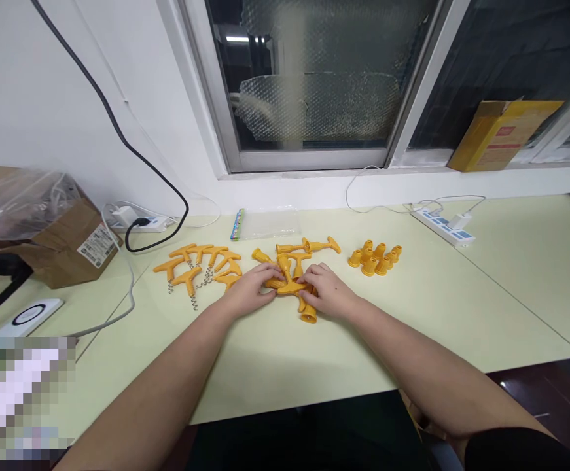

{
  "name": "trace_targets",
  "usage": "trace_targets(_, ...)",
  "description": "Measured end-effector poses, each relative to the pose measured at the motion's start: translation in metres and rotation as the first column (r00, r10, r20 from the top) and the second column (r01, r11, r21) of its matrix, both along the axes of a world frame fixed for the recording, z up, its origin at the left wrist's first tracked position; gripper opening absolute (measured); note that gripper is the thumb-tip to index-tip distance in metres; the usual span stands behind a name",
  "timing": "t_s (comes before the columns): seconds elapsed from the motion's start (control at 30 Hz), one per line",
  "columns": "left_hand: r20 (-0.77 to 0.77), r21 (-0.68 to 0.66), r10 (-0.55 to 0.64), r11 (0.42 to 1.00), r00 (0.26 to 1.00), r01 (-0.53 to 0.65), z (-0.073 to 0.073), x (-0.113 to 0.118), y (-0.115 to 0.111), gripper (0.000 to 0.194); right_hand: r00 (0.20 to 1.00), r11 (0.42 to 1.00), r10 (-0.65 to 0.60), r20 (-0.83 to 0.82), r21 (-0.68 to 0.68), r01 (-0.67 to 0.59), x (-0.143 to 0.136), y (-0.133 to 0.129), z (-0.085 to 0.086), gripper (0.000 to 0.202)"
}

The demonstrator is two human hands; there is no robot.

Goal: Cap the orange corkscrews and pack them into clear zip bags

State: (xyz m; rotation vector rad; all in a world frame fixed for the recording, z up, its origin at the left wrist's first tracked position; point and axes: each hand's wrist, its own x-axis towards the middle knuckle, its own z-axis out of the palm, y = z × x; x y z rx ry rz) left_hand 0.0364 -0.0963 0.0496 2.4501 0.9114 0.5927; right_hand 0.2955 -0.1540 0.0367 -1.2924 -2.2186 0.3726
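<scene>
In the middle of the table lies a loose heap of yellow T-handled corkscrews [298,263], their screws covered by yellow bell-shaped caps. My left hand [254,289] curls its fingers around the left end of one capped corkscrew [292,288] at the near side of the heap. At its other end my right hand [331,291] closes its thumb and fingers on the handle. Left of my left hand are several corkscrews with bare metal spirals [186,280]. Loose yellow caps [374,257] stand in a cluster to the right. My fingers partly hide the heap.
Behind the heap lies a clear plastic bag [267,223]. Power strips stand at the back right [442,226] and back left [150,224], with cables. An open cardboard box [76,245] and a white charging pad [28,315] are at the left. A yellow carton [503,137] leans on the window.
</scene>
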Motion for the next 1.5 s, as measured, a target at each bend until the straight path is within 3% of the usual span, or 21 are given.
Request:
trace_targets(0.3, 0.048, 0.088, 0.058, 0.994, 0.997, -0.062, 0.007, 0.01, -0.013, 0.049, 0.999, 0.993, 0.042, -0.035, 0.116, -0.038, -0.001, 0.002, 0.0, 0.014)
trace_targets(0.47, 0.1, 0.378, 0.034, 0.923, 0.994, -0.069, 0.011, 0.024, -0.025, 0.038, 0.987, 0.956, 0.142, -0.076, 0.267, -0.117, 0.001, -0.001, 0.006, 0.016)
trace_targets(0.67, 0.187, 0.408, -0.016, 0.911, 0.982, -0.063, 0.012, 0.029, -0.03, 0.031, 0.961, 0.934, 0.225, -0.158, 0.315, -0.166, 0.002, -0.008, 0.013, 0.022)
trace_targets(0.77, 0.315, 0.335, 0.003, 0.935, 0.949, -0.114, 0.014, 0.027, -0.032, 0.023, 0.946, 0.939, 0.206, -0.252, 0.324, -0.119, 0.005, -0.012, 0.017, 0.03)
trace_targets(0.87, 0.438, 0.182, 0.092, 0.965, 0.894, -0.188, 0.018, 0.026, -0.035, 0.007, 0.945, 0.951, 0.067, -0.32, 0.308, 0.037, 0.012, -0.011, 0.02, 0.041)
trace_targets(0.97, 0.558, -0.058, 0.192, 0.98, 0.808, -0.192, 0.019, 0.029, -0.037, 0.015, 0.924, 0.96, -0.002, -0.382, 0.258, 0.109, 0.02, -0.007, 0.019, 0.045)
trace_targets(1.07, 0.675, -0.295, 0.273, 0.951, 0.686, -0.088, 0.016, 0.034, -0.037, 0.027, 0.872, 0.995, 0.045, -0.487, 0.104, 0.007, 0.026, -0.004, 0.016, 0.044)
trace_targets(1.17, 0.732, -0.388, 0.296, 0.921, 0.613, 0.018, 0.013, 0.039, -0.037, 0.047, 0.811, 0.985, 0.089, -0.578, -0.069, -0.157, 0.028, -0.004, 0.012, 0.042)
trace_targets(1.23, 0.735, -0.41, 0.297, 0.911, 0.61, 0.05, 0.011, 0.041, -0.037, 0.056, 0.8, 0.965, 0.098, -0.592, -0.139, -0.221, 0.026, -0.005, 0.011, 0.04)
trace_targets(1.4, 0.68, -0.409, 0.296, 0.912, 0.671, 0.012, 0.005, 0.039, -0.032, 0.038, 0.726, 0.927, 0.087, -0.682, -0.212, -0.31, 0.022, -0.007, 0.011, 0.042)
trace_targets(1.5, 0.636, -0.413, 0.307, 0.91, 0.708, -0.024, 0.003, 0.037, -0.032, 0.045, 0.703, 0.914, 0.055, -0.709, -0.248, -0.322, 0.021, -0.007, 0.012, 0.045)
